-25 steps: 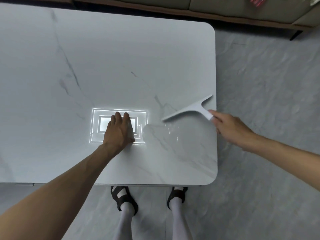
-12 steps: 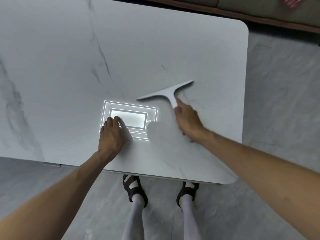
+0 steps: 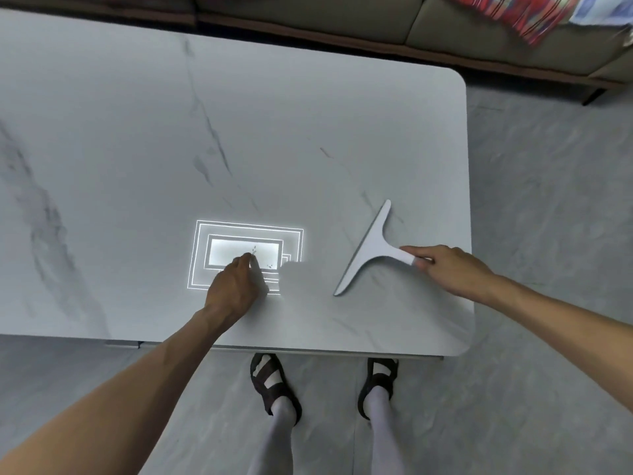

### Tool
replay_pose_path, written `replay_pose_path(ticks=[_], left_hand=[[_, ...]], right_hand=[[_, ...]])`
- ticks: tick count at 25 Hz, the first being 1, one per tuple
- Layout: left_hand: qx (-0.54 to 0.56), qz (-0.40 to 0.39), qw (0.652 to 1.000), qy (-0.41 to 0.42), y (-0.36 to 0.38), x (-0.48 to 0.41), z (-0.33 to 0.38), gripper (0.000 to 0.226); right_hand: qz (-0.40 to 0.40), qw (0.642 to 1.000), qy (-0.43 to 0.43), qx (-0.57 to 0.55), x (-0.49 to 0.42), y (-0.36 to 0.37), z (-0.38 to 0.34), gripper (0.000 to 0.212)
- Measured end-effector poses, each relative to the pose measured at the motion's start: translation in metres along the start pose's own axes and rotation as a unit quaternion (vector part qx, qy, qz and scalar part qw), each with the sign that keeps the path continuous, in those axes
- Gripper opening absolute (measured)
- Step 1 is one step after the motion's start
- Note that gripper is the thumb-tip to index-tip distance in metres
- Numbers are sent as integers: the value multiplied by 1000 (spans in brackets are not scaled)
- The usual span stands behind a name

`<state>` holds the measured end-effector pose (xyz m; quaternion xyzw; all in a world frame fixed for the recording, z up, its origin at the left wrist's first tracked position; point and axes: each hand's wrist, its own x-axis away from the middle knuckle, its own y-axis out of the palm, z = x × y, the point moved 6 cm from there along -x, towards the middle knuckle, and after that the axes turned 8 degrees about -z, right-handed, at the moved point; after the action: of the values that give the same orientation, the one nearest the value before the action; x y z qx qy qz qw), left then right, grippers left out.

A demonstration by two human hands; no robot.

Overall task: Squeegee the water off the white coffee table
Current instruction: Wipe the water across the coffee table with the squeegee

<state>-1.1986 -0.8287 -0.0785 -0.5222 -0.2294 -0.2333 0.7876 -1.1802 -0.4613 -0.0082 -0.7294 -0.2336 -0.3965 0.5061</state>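
Note:
The white marble-veined coffee table (image 3: 308,114) fills the upper part of the head view. A white T-shaped squeegee (image 3: 371,250) lies with its blade on the tabletop near the right edge, blade running diagonally. My right hand (image 3: 448,267) grips its handle from the right. My left hand (image 3: 236,286) rests on the tabletop near the front, fingers curled together, holding nothing. A few small water drops (image 3: 255,252) show in the bright ceiling-light reflection just past its fingertips.
A sofa (image 3: 411,25) with a wooden base runs along the table's far side, with a red patterned cloth (image 3: 513,12) on it. Grey tiled floor (image 3: 548,200) lies to the right. My sandalled feet (image 3: 274,389) stand by the table's front edge.
My right hand has swept the squeegee from the middle of the table to the right, and the blade has turned more upright. My left hand's fingers have curled in.

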Motion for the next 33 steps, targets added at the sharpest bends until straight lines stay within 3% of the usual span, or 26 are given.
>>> replay_pose_path(ticks=[3, 7, 12, 14, 16, 23, 27, 31, 33], left_hand=[[54, 33, 997, -47, -14, 8, -9, 38], [115, 45, 987, -99, -29, 20, -52, 38], [161, 77, 969, -168, -43, 41, -127, 41], [176, 85, 965, -175, -41, 47, -143, 34], [175, 91, 965, -173, -38, 49, -147, 28], [63, 52, 992, -97, -11, 39, -86, 43], [62, 18, 993, -102, 21, 24, -3, 56], [-35, 3, 996, -86, 74, 8, 96, 68], [-23, -14, 991, -130, 94, -1, 136, 64]], right_hand=[[22, 999, -2, 40, 19, -14, -8, 39], [-19, 985, -149, 88, 20, 17, -114, 37], [-129, 901, -340, 237, 7, 117, -266, 39], [-138, 878, -367, 277, 0, 141, -292, 40], [-128, 878, -365, 283, -13, 145, -295, 40], [-54, 926, -296, 229, -35, 84, -217, 38], [-22, 953, -240, 186, -47, 43, -117, 38], [13, 968, -207, 139, -51, -10, -17, 39], [33, 972, -196, 124, -56, -31, 23, 38]])
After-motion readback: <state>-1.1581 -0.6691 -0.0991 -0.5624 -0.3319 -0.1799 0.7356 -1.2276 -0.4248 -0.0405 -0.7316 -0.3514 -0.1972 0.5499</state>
